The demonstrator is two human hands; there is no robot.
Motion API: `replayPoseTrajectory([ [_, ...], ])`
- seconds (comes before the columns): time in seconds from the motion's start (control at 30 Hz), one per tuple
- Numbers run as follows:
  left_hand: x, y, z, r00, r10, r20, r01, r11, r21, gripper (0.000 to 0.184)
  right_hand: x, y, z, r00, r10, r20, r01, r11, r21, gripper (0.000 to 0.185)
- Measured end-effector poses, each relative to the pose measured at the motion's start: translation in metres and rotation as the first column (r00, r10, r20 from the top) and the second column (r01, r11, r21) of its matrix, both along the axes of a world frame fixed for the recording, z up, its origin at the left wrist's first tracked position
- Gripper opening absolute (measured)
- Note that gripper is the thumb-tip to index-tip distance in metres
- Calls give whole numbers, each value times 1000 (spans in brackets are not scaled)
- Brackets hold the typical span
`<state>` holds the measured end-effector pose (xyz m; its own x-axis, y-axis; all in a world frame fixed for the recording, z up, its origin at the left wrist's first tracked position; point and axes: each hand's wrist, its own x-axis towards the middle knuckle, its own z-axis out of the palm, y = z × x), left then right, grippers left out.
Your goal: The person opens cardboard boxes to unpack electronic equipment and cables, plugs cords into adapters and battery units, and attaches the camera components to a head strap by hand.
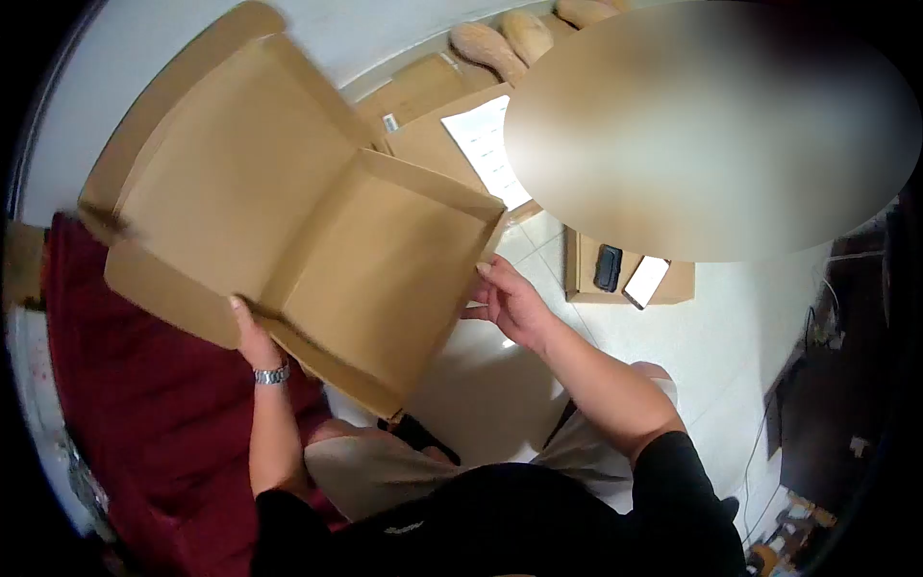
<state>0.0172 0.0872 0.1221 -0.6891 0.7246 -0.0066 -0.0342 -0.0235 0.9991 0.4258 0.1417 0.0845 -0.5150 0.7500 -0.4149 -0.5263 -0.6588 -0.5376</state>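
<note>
We hold the open cardboard box (385, 264) in front of our knees (335, 431), above the floor (721, 317). Our left grip (256, 344) is clamped on its near edge, our right grip (517, 306) on its right wall.

Plain brown cardboard box (385, 279), pretty shallow, lid (240, 144) flipped wide open off to the left with its flaps (171, 293) sticking out. Whole thing's held up in mid-air, kinda tilted, so you're looking right inside.
</note>
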Motion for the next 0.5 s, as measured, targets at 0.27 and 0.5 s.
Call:
replayPoseTrajectory([
  [0.27,-8,-73,-49,806,-455,-380,227,828,-512,44,2,8,-16,998,-63,0,63,991,-114,55],
  [0.5,25,-74,-49,719,-586,-374,632,775,0,57,1,11,1,989,-143,-41,134,974,-181,54],
])
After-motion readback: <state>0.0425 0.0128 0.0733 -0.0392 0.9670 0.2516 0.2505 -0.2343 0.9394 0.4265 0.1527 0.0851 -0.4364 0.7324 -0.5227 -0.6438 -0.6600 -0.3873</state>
